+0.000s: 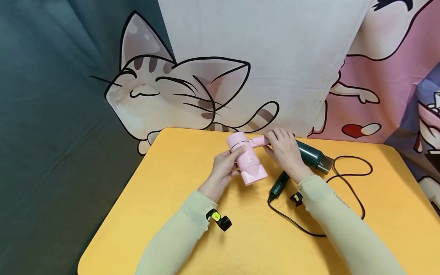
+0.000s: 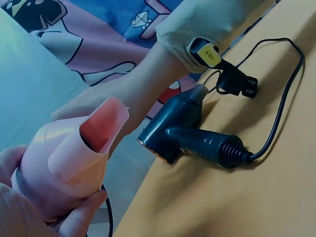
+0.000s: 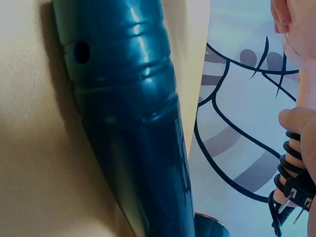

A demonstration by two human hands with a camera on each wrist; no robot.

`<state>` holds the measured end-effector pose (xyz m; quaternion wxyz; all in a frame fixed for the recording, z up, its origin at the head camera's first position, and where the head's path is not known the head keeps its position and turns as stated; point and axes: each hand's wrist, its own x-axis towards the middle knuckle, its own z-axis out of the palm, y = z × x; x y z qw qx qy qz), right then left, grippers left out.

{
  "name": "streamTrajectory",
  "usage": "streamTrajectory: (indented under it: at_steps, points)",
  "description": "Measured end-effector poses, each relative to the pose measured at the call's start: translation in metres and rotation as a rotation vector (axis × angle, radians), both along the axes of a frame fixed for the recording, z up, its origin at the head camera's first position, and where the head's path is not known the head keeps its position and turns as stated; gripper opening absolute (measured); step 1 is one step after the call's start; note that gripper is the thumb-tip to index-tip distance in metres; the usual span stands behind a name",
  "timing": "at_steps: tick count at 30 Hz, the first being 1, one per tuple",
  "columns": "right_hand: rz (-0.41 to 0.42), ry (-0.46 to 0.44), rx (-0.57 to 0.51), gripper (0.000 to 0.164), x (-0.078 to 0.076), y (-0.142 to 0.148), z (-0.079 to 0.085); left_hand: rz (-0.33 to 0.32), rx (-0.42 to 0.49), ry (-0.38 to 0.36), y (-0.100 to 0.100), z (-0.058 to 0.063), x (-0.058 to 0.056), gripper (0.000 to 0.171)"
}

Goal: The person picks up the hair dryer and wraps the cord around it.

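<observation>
A pink hair dryer (image 1: 248, 157) is held above the table in both hands. My left hand (image 1: 222, 167) grips its barrel, thumb on top, with the nozzle (image 2: 79, 155) pointing back toward me. My right hand (image 1: 284, 149) holds the pink handle, which sticks out to the right. In the right wrist view, a black cord (image 3: 286, 163) is wound round that handle, and a two-pin plug (image 3: 300, 190) lies by the fingers. Close to my right hand, a dark green hair dryer (image 1: 311, 156) lies on the table, partly hidden by the hand and wrist.
The yellow table (image 1: 165, 214) bears the green dryer's black cord (image 1: 354, 191), which loops to the right and passes under my right forearm. A curtain with a cartoon cat (image 1: 161, 88) hangs behind the table's back edge.
</observation>
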<state>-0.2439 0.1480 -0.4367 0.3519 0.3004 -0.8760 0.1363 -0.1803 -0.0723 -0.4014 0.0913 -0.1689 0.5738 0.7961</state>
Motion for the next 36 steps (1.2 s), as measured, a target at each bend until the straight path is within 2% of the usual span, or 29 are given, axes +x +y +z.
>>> streamTrajectory:
  at_steps: [7, 14, 19, 24, 27, 36]
  points:
    - [0.019, 0.010, -0.004, 0.044, 0.000, 0.003, 0.001, -0.020, -0.020, -0.012, -0.001, 0.001, 0.001, 0.045]
    - [0.065, 0.042, 0.006, 0.040, 0.000, 0.007, 0.004, -0.107, -0.040, -0.022, -0.008, 0.005, 0.000, 0.050]
    - [0.106, 0.075, 0.008, 0.045, 0.002, 0.013, 0.005, -0.174, -0.040, -0.036, -0.012, 0.010, 0.000, 0.055]
    - [0.129, 0.106, -0.011, 0.044, 0.005, 0.018, 0.011, -0.201, 0.011, -0.046, -0.014, 0.017, 0.002, 0.062]
    - [0.141, 0.109, -0.028, 0.044, 0.006, 0.020, 0.017, -0.210, 0.062, -0.027, -0.016, 0.023, 0.003, 0.064]
    - [0.125, 0.047, -0.068, 0.042, 0.010, 0.025, 0.027, -0.281, 0.110, 0.050, -0.024, 0.035, 0.009, 0.062]
